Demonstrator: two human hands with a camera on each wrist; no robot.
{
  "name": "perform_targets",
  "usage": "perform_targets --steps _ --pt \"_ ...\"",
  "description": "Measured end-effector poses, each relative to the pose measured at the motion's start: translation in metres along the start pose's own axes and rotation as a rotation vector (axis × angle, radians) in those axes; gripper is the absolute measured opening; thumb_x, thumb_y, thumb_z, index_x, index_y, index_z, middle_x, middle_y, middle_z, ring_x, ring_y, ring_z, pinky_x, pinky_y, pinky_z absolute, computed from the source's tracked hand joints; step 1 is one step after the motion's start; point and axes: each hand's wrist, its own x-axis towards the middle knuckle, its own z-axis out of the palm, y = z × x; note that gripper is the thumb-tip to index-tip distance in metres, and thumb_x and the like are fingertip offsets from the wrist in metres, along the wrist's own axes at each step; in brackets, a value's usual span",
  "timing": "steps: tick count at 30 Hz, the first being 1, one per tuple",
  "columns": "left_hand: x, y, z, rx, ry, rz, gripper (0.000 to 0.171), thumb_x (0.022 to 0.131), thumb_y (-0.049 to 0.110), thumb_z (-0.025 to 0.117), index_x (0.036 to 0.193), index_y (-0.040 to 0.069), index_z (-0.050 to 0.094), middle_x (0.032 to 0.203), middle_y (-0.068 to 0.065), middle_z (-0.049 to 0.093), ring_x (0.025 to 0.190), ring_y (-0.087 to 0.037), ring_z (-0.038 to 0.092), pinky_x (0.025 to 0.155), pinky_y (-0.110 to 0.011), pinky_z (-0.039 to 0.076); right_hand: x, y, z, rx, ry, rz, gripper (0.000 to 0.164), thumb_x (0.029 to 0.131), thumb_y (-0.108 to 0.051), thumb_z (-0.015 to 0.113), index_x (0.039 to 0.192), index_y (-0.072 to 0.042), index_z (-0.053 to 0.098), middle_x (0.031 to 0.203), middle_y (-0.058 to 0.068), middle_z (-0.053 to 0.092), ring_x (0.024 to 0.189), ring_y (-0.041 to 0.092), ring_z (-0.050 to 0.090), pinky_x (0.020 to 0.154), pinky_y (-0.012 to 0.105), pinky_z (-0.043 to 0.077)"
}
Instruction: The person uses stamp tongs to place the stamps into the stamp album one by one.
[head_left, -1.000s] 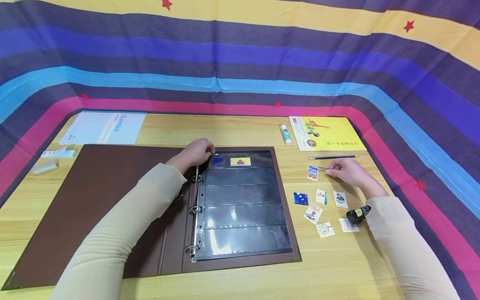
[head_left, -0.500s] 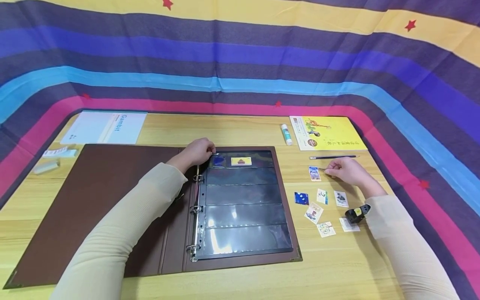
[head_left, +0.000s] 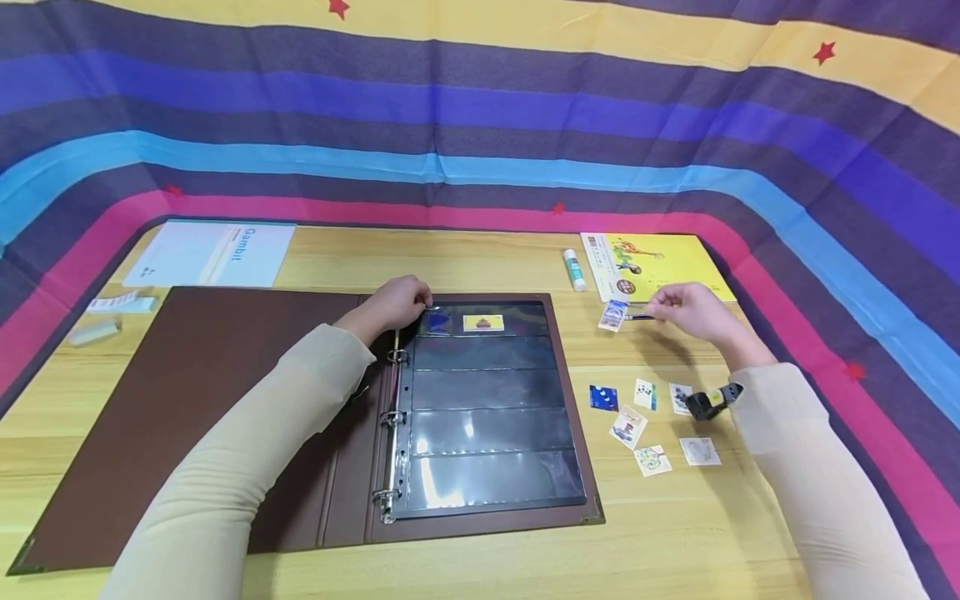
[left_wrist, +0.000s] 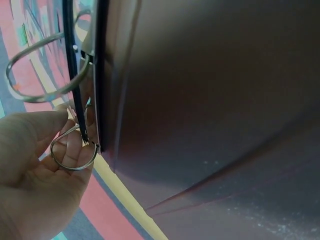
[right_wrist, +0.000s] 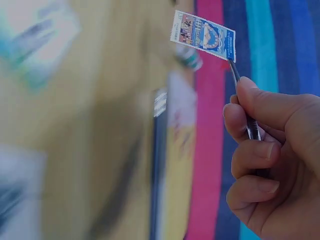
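Note:
My right hand (head_left: 693, 312) grips metal tweezers (right_wrist: 251, 125) between thumb and curled fingers. A blue and white postage stamp (right_wrist: 204, 35) is caught by one corner in their tips, raised above the table. At the top inner corner of the black stamp album page (head_left: 487, 392), my left hand (head_left: 393, 304) pinches the edge beside a metal ring (left_wrist: 74, 169). Two stamps sit in the page's top row: a dark blue one (head_left: 438, 322) near my left fingers and a yellow one (head_left: 483, 322). Several loose stamps, among them a dark blue one (head_left: 603, 397), lie right of the album.
The brown album cover (head_left: 210, 400) lies spread open on the wooden table (head_left: 525, 550). Behind are a glue stick (head_left: 574, 270), a yellow book (head_left: 675, 258) and a white Gambit booklet (head_left: 210, 254). A pencil (right_wrist: 159, 135) lies beneath the right hand; erasers (head_left: 93, 332) lie far left.
My right hand has lifted the stamp in the tweezers off the table, moving it up and slightly away toward the yellow book. My left hand stays at the page corner.

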Motion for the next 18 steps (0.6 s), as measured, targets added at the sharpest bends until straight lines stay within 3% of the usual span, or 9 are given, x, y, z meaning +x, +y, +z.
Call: perform_targets --steps 5,10,18 --pt "0.000 -0.002 0.000 -0.010 0.003 0.003 0.014 0.083 0.004 0.043 0.088 0.005 0.056 0.088 -0.008 0.047 0.078 -0.021 0.044 0.072 -0.033 0.038 0.033 -0.038 0.001 -0.010 -0.009 -0.062 0.023 0.080 -0.024 0.053 0.079 -0.001 0.058 0.075 0.014 0.055 0.066 0.021 0.045 0.057 0.031 0.034" --pt "-0.001 -0.002 0.000 -0.033 0.006 0.000 0.013 0.082 0.003 0.042 0.087 0.005 0.055 0.088 -0.008 0.047 0.078 -0.021 0.043 0.071 -0.034 0.037 0.066 -0.069 0.022 0.056 -0.075 -0.112 0.021 0.081 -0.021 0.053 0.080 0.000 0.057 0.074 0.016 0.055 0.061 0.023 0.044 0.055 0.030 0.034" --pt "-0.001 -0.002 -0.001 -0.065 0.005 0.000 0.013 0.082 0.002 0.042 0.087 0.004 0.054 0.088 -0.008 0.047 0.079 -0.021 0.043 0.071 -0.034 0.036 0.095 -0.084 0.053 0.106 -0.157 -0.124 0.019 0.079 -0.014 0.055 0.080 0.005 0.056 0.072 0.021 0.054 0.051 0.018 0.043 0.046 0.026 0.035"
